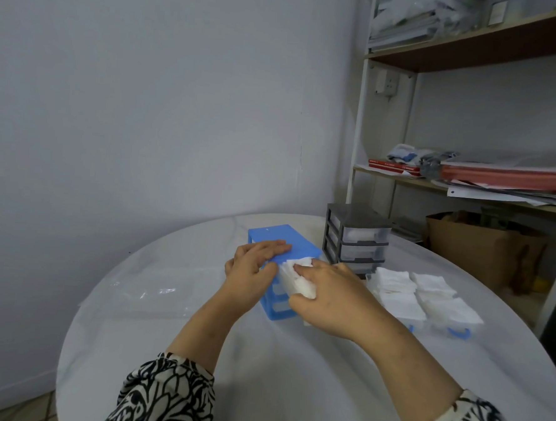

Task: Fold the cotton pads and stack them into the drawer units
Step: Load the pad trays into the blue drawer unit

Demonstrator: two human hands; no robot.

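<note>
Far to the left of both hands, a clear plastic sheet [154,292] lies flat on the round white worktop [291,390]. The left hand [250,267] rests on the top front edge of the blue drawer unit [281,240], fingers stretched out flat across its lid and thumb down by the front, holding nothing. Just right of it, touching the unit's front, the right hand [327,294] grips a stack of white cotton pads [295,278], with fingers curled over the stack's top and thumb under its lower edge; the stack sits at the level of the unit's top drawer slot, though whether it lies inside a drawer cannot be told. Beyond the right hand stands a grey drawer unit [356,238] with 3 clear drawers, white pads showing in the top 1. To the right of the right hand, more stacks of cotton pads [427,297] fill pulled-out clear drawers [458,332] with blue handles, set side by side on the worktop. Further right, past the worktop's edge, a shelf [466,189] carries papers and red folders, and a brown bag [482,249] sits below it. Both forearms wear black-and-white patterned sleeves [167,395].
</note>
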